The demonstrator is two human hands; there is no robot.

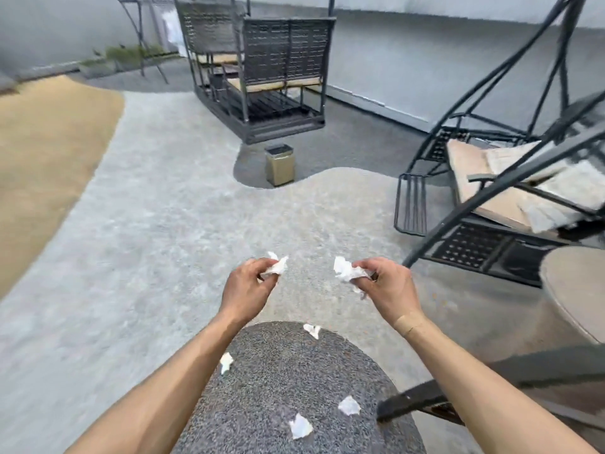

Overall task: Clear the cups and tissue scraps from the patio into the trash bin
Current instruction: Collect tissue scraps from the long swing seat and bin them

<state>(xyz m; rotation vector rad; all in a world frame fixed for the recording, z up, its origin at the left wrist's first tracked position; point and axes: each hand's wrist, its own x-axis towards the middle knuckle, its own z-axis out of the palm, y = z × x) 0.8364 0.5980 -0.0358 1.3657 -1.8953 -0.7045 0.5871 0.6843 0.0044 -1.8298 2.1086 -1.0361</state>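
Note:
My left hand [247, 285] pinches a white tissue scrap [277, 265] in front of me. My right hand [386, 285] grips another crumpled tissue scrap [347, 270]. Both hands hover above the far edge of a dark speckled oval patch [294, 381] of ground. Several more white scraps lie on that patch, one near its top [312, 329], one at its left edge [226, 362], two lower down [349, 405] [300, 425]. The gold trash bin [280, 165] with a dark rim stands on the floor well ahead of my hands. I see no cups.
A black wicker swing bench [262, 70] hangs behind the bin. A metal swing seat with beige cushions [510, 178] fills the right side. A round beige table edge [576, 290] sits at far right. Tan flooring [49, 152] lies left; light grey paving runs between.

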